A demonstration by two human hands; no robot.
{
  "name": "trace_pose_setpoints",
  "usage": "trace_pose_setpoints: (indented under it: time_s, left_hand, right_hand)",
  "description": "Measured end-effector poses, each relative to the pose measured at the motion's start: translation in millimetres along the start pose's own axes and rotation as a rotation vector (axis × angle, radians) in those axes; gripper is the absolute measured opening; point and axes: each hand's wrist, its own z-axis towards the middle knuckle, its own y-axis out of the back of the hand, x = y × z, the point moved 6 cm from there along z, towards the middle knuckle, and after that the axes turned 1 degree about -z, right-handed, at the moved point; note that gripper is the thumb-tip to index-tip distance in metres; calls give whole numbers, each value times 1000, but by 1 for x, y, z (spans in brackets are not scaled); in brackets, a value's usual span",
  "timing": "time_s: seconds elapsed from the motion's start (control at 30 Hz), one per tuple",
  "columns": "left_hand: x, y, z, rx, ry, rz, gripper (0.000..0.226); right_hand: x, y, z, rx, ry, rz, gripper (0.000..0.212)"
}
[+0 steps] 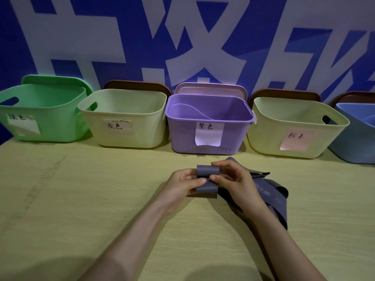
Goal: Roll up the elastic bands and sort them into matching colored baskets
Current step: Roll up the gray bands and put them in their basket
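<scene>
Pinching the half-rolled grey elastic band (207, 173) between them, fingers (202, 181) of left hand (182, 182), right hand (233, 179).

Band (207, 180) before baskets (209, 122), on table (81, 199)

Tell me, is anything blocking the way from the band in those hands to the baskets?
Nothing visible. The left hand and right hand both grip the band, and only bare table lies between it and the purple basket straight ahead. The basket's top is open, with its lid propped behind.
</scene>
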Motion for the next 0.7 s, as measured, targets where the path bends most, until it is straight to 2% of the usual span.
trace_pose_setpoints:
  time_s: [0.17, 0.5, 0.7]
  left_hand:
    - [-4, -4, -3, 25, 8, -52, 25]
    - [-1, 1, 2, -55, 2, -151, 44]
    - [-4, 2, 3, -87, -20, -234, 47]
  right_hand:
    - [4, 1, -1, -3, 61, -73, 29]
    - [3, -8, -3, 82, -6, 75, 33]
    - [-3, -3, 1, 20, -22, -8, 49]
